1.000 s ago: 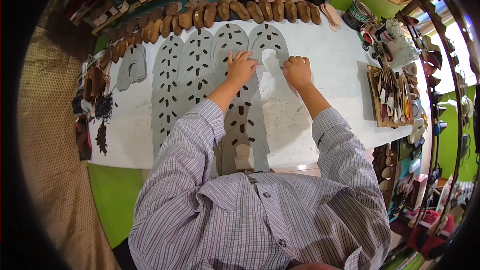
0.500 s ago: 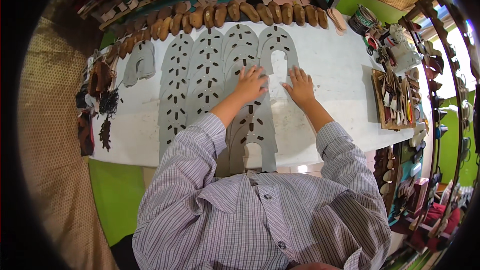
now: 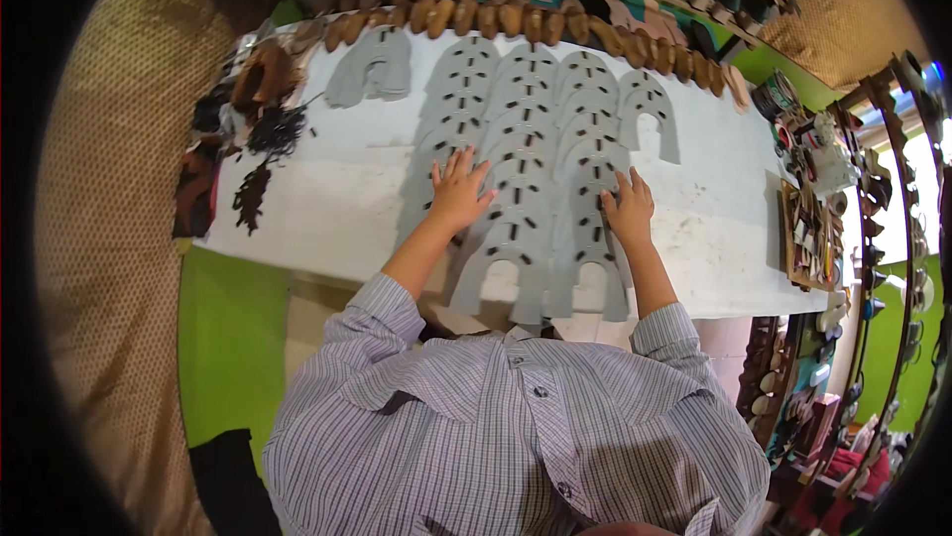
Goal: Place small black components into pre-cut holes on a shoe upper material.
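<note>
Head cam has your left hand [image 3: 460, 197] just above centre, palm down, fingers fanned out, gripping nothing; it looks like it's resting on the leftmost row of grey arch-shaped pieces [image 3: 524, 179]. Your right hand [image 3: 630, 211] sits toward 1–2 o'clock, also loose and palm down, along the right edge of the third row. Those three rows overlap like shingles on the white table [image 3: 342, 194], running from the near edge up toward 12 o'clock, little dark strips [image 3: 514, 231] all over them. You've got a shorter grey row [image 3: 670, 139] at 2 o'clock and a separate grey stack [image 3: 347, 80] at 11. Brown shoe-shaped forms [image 3: 534, 24] line the far side at 12, a black stringy bundle [image 3: 278, 129] is at 10, and a wooden tray [image 3: 787, 238] of tools sits around 3.
</note>
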The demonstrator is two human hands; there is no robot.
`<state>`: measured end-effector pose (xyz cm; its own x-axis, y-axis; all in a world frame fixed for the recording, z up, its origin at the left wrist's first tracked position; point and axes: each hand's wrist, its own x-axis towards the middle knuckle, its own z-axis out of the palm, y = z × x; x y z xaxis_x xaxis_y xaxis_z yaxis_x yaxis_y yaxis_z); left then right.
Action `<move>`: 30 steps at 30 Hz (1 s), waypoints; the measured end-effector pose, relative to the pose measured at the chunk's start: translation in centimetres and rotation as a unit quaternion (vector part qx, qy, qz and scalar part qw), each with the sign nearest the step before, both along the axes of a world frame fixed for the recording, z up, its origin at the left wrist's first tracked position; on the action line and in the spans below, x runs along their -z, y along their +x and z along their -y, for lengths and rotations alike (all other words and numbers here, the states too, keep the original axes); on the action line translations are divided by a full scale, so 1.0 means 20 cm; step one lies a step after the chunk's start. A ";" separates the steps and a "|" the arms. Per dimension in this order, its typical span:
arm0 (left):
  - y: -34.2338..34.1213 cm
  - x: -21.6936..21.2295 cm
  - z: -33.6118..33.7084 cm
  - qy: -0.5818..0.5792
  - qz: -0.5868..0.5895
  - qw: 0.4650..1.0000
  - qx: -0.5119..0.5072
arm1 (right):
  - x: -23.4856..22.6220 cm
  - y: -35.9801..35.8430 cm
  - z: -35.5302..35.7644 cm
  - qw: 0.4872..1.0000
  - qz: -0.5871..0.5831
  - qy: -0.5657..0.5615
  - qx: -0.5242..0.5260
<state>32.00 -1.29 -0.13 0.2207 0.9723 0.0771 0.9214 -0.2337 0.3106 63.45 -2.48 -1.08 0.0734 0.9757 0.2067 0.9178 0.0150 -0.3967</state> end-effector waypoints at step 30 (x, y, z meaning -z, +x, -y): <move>-1.43 0.07 0.20 -0.025 -0.061 0.997 -0.048 | 0.03 -2.05 -0.11 0.961 0.102 -0.061 -0.250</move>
